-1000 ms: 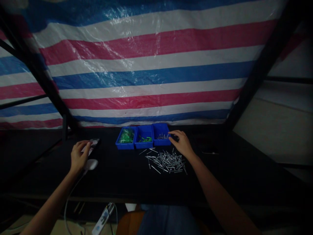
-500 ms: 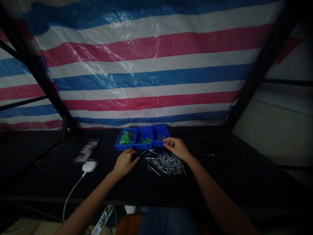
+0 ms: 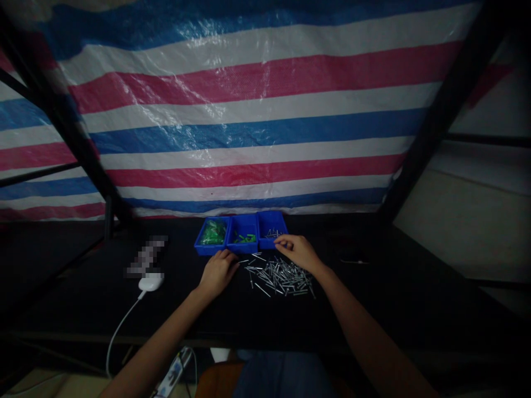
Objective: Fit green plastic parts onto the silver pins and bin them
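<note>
My left hand point(image 3: 218, 272) rests on the dark tabletop in front of the blue bins, fingers curled and closed. The end of a thin metal pin point(image 3: 243, 261), like a nail or screw, lies at its fingertips; whether they grip it I cannot tell. My right hand point(image 3: 299, 252) is over the back of a pile of similar metal pins point(image 3: 286, 278), its fingertips pinched by the front wall of the right blue bin point(image 3: 272, 215). Anything inside that pinch is too small to make out. A few pins lie in that bin. Small green plastic pieces point(image 3: 249, 238) lie in the middle bin point(image 3: 244, 219).
The left blue bin point(image 3: 201, 249) holds a clear bag of green pieces point(image 3: 214, 232). To the left lie a blurred-out object point(image 3: 148, 255) and a white device point(image 3: 151, 282) with a cable. Striped sheeting point(image 3: 249, 127) hangs behind the table between dark posts.
My left hand has shifted slightly right, and its thumb and fingers have drawn in toward the loose pin. My right hand has moved slightly left, still pinched by the right bin.
</note>
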Demonstrator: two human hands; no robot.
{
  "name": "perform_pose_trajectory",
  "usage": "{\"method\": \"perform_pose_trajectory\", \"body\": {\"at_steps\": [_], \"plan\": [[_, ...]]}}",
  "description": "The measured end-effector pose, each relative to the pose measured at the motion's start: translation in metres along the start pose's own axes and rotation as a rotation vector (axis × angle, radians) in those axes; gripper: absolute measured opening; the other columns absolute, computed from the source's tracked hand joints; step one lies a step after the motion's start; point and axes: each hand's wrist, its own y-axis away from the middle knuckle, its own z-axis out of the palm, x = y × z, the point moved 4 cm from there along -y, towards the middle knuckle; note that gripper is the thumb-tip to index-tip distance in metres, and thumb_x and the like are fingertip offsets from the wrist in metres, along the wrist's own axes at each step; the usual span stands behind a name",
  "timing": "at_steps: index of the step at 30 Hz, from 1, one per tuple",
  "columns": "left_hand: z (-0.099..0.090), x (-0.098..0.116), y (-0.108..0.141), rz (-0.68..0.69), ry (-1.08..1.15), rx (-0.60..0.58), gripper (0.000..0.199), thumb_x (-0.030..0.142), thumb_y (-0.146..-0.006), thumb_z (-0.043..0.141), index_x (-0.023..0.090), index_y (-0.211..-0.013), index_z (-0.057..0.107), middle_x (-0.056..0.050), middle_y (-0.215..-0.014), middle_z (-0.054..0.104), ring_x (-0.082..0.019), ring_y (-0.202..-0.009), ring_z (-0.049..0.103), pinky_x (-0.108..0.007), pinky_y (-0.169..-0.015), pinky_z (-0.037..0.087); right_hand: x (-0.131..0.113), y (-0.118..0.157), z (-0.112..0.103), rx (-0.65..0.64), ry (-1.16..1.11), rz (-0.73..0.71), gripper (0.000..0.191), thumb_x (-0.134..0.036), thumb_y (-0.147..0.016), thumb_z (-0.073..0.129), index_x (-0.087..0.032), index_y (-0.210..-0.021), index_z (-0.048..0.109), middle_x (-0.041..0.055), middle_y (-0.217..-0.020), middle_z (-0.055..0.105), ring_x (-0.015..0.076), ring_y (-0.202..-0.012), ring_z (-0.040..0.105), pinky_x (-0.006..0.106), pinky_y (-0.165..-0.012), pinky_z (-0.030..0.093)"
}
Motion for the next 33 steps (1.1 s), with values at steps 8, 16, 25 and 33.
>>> {"method": "perform_pose_trajectory", "body": {"at_steps": [8,16,25,33], "plan": [[0.001,0.001,-0.001,-0.007,0.013,0.033,0.022,0.028,-0.087,0.036,0.018,-0.082,0.055,-0.007,-0.087,0.055,-0.019,-0.079,0.05,-0.033,-0.075,0.04,-0.001,0.0,0.001,-0.012,-0.001,0.006,0.019,-0.029,-0.073,0.053,-0.022,-0.085,0.066,0.0,-0.068,0.062,0.0102,-0.053,0.051,0.022,-0.053,0.039],[-0.014,0.025,-0.013,0.055,0.306,0.163,0.021,0.03,-0.088,0.033,0.021,-0.091,0.052,-0.005,-0.087,0.057,-0.018,-0.083,0.053,-0.032,-0.078,0.041,-0.005,-0.001,0.009,-0.042,-0.215,0.009,0.022,-0.034,-0.072,0.057,-0.018,-0.085,0.066,0.0013,-0.069,0.062,0.01,-0.053,0.05,0.022,-0.05,0.04],[0.003,0.057,-0.058,0.004,0.618,0.382,0.018,0.032,-0.086,0.041,0.021,-0.093,0.054,-0.006,-0.088,0.06,-0.017,-0.08,0.056,-0.032,-0.074,0.044,-0.004,-0.004,0.014,-0.149,-0.525,0.079,0.029,-0.042,-0.076,0.051,-0.015,-0.084,0.061,0.0025,-0.068,0.062,0.0083,-0.047,0.048,0.021,-0.044,0.038],[0.01,0.049,-0.049,-0.087,0.765,0.386,0.021,0.031,-0.084,0.046,0.021,-0.101,0.052,-0.004,-0.086,0.062,-0.015,-0.077,0.058,-0.029,-0.07,0.044,-0.009,-0.003,0.01,-0.13,-0.555,0.076,0.028,-0.042,-0.075,0.053,-0.015,-0.081,0.061,0.0018,-0.064,0.06,0.0085,-0.048,0.048,0.02,-0.044,0.039]]}}
